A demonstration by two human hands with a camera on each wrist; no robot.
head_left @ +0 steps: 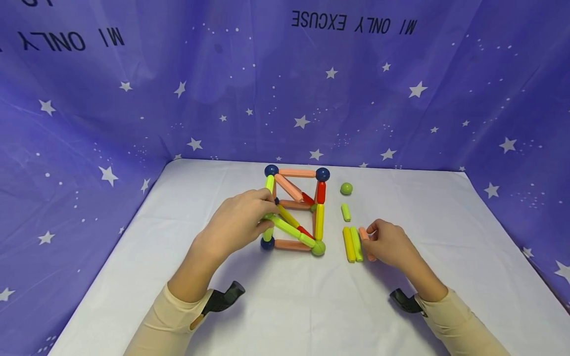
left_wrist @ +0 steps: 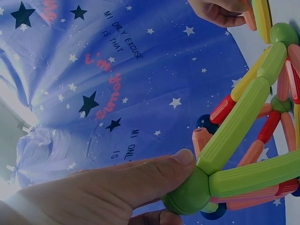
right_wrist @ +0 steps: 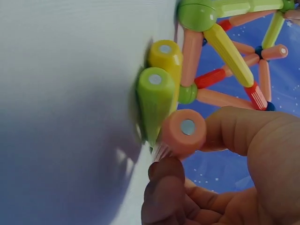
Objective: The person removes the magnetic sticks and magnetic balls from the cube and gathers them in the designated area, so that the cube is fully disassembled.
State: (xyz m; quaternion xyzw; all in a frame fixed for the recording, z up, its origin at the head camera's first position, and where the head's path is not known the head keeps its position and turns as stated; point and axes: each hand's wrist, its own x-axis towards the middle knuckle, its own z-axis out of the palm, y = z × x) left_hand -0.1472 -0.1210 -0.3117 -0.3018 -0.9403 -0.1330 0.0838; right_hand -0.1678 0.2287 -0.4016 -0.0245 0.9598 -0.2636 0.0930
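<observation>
A cube-like frame of magnetic sticks and balls stands on the white table, with a yellow stick (head_left: 319,222) on its right side. My left hand (head_left: 238,217) grips a green ball (left_wrist: 187,193) at the frame's left corner, thumb pressed on it; green sticks run from that ball. A salmon stick (head_left: 289,188) juts from the dark blue ball (head_left: 271,171) at the back left. To the right of the frame, my right hand (head_left: 392,244) pinches another salmon stick (right_wrist: 185,131) between thumb and fingers. Beside it lie a yellow stick (head_left: 349,244) and a green stick (head_left: 356,244).
A loose green ball (head_left: 346,188) and a short green stick (head_left: 346,212) lie right of the frame. Purple star-printed cloth (head_left: 249,89) rises behind the white tabletop (head_left: 289,306). Black wrist devices (head_left: 224,297) sit at both cuffs.
</observation>
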